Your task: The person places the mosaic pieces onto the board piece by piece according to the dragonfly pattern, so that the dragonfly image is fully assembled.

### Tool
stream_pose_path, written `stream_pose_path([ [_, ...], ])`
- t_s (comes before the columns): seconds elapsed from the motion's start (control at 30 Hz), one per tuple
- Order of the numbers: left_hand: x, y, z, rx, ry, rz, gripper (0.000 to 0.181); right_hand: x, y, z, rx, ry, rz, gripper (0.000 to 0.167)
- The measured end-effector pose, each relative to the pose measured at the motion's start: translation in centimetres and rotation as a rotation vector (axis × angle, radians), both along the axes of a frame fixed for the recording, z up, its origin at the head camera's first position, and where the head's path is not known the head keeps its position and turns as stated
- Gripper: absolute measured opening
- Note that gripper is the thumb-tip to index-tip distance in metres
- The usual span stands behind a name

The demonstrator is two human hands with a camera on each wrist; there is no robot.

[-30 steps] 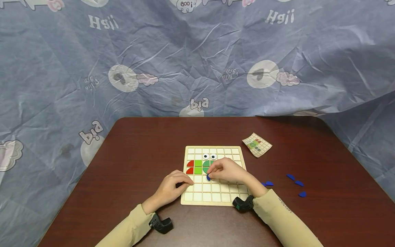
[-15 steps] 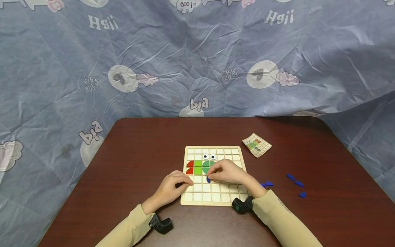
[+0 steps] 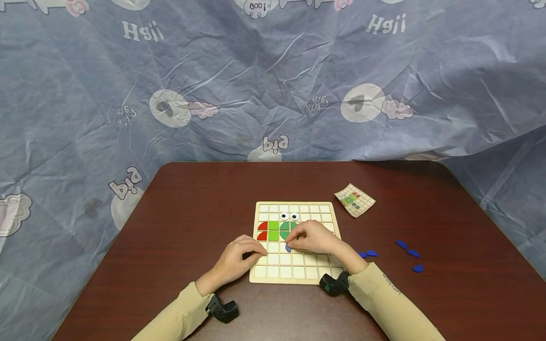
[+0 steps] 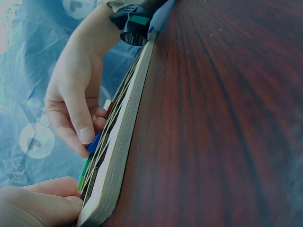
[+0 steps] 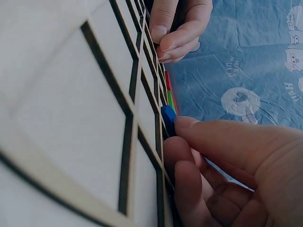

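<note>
A pale wooden grid board (image 3: 298, 273) lies on the table. My right hand (image 3: 314, 236) pinches a small blue tile (image 3: 288, 247) between thumb and forefinger, at a square below the green pieces (image 3: 284, 230). In the right wrist view the blue tile (image 5: 167, 118) stands against the grid, close to the thumb tip. My left hand (image 3: 238, 255) rests its fingertips on the board's left edge. Red quarter-circle tiles (image 3: 262, 230), light green squares (image 3: 274, 230) and two eye pieces (image 3: 289, 216) sit in the grid. The right hand hides part of the middle squares.
Several loose blue tiles (image 3: 413, 253) lie on the dark wood table (image 3: 204, 203) to the right, some close to my right forearm. A picture card (image 3: 355, 201) with a gridded design lies beyond the board's right corner. A patterned cloth (image 3: 273, 80) hangs behind the table.
My right hand has shifted slightly toward me, still pinching the blue tile, whose visible face now looks lighter. My left hand has stayed in place.
</note>
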State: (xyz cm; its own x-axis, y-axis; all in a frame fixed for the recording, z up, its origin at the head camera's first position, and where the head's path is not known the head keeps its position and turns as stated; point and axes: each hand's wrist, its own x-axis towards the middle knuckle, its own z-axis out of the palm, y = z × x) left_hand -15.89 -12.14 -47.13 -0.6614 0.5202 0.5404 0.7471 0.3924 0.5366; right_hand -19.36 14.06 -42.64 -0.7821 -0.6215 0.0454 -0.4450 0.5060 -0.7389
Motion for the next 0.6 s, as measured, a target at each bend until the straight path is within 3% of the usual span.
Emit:
stream_pose_path([
  [0.6,0.02,0.03,0.09,-0.004,-0.004,0.003,0.017,0.19,0.03,0.26,0.003,-0.023,0.018,0.010],
])
